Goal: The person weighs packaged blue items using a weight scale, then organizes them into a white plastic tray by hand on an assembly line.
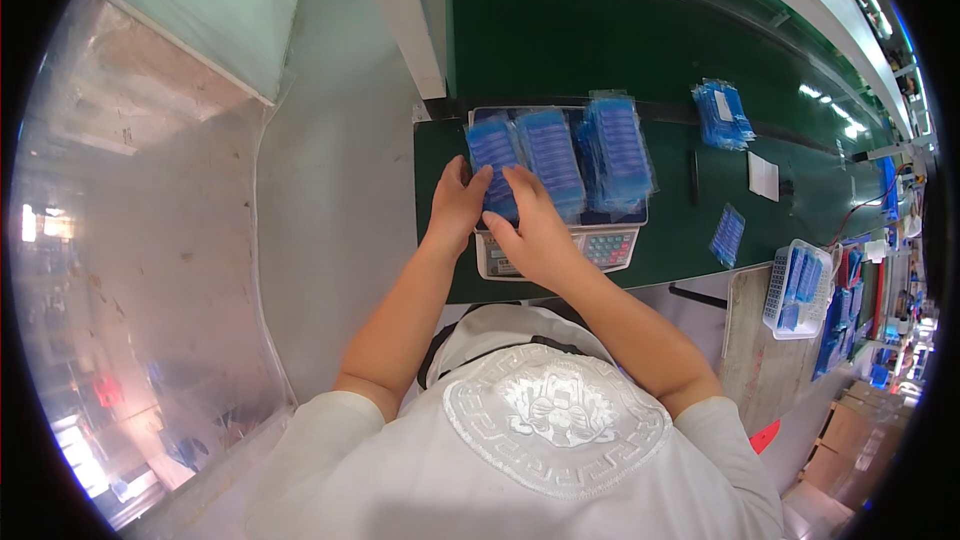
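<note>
Three stacks of flat blue packets in clear plastic lie side by side on the platform of a weighing scale [483, 255]. My left hand [460, 202] grips the left edge of the left blue packet stack [492, 148], its thumb on top and its other fingers partly hidden. My right hand [538, 230] holds the near right part of the same stack, with thumb and forefinger apart over it. Beside it lie the middle stack [550, 155] and the taller, slightly uneven right stack [617, 145]. The scale's keypad [608, 248] shows right of my right wrist.
On the green table [670, 235] are another blue packet pile [722, 115], a black pen-like stick [693, 177], a white pad [763, 178] and a single blue packet [728, 236]. A white basket [797, 290] of blue packets stands to the right. A white post [400, 20] rises beyond the table's left corner.
</note>
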{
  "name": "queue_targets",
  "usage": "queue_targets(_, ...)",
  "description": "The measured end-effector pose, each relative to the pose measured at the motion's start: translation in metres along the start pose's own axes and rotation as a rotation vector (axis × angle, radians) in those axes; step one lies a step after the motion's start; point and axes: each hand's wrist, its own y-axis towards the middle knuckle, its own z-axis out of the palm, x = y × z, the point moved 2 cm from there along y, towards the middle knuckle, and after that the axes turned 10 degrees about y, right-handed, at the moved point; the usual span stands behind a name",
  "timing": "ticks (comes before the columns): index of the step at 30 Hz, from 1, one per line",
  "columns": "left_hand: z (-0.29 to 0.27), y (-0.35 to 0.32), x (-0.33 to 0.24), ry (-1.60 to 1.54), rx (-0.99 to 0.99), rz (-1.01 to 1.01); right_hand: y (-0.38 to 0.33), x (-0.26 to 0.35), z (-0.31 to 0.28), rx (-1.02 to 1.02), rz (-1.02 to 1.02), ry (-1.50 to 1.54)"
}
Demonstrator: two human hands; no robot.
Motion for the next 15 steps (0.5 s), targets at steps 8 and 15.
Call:
queue_targets(8,-0.003,0.005,-0.001,-0.135,0.062,-0.051,0.005,-0.017,0.01,-0.047,0.051,-0.15)
queue_targets(15,-0.008,0.009,-0.011,-0.107,0.181,-0.184,0.004,-0.025,0.014,-0.067,0.087,-0.168)
